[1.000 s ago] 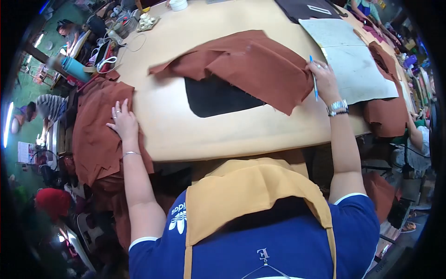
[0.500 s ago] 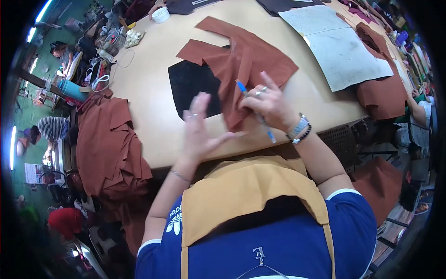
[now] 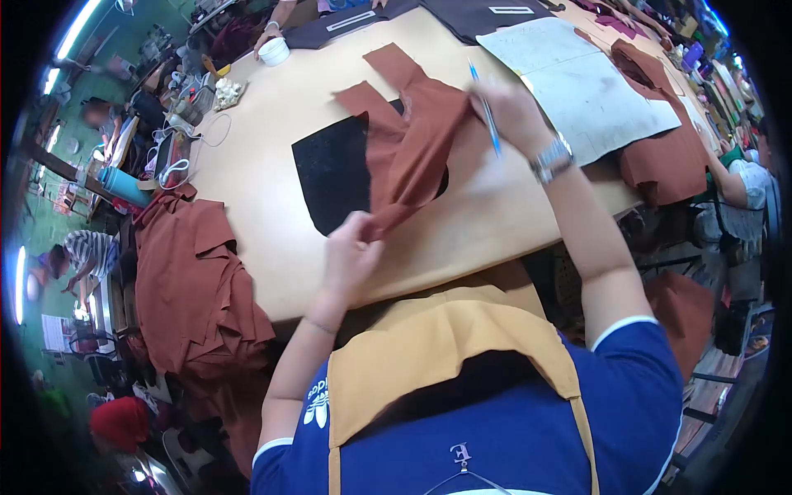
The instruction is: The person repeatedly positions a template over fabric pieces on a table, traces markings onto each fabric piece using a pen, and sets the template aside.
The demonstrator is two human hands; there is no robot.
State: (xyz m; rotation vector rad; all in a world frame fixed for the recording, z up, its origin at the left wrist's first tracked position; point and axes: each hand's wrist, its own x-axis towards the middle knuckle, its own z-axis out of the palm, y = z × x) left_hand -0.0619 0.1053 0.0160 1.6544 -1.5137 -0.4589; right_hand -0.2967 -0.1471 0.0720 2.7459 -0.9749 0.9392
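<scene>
A rust-brown cut fabric piece is drawn up in folds above the table, partly over a flat black panel. My left hand is closed on its near corner. At the fabric's right edge, my right hand has its fingers closed, with a blue pen held among them. Those right fingertips also seem to pinch the fabric, though they are partly hidden. The black panel's right part lies mostly under the fabric.
Stacked rust-brown fabric hangs over the table's left edge. A large white pattern sheet lies at right, beside more brown fabric. A white tub stands at the back near another person's hand. Dark pieces lie along the far edge.
My left hand has gone from spread fingers to gripping the fabric's near corner. My right hand has moved away and right with the pen, and the fabric is now lifted and folded.
</scene>
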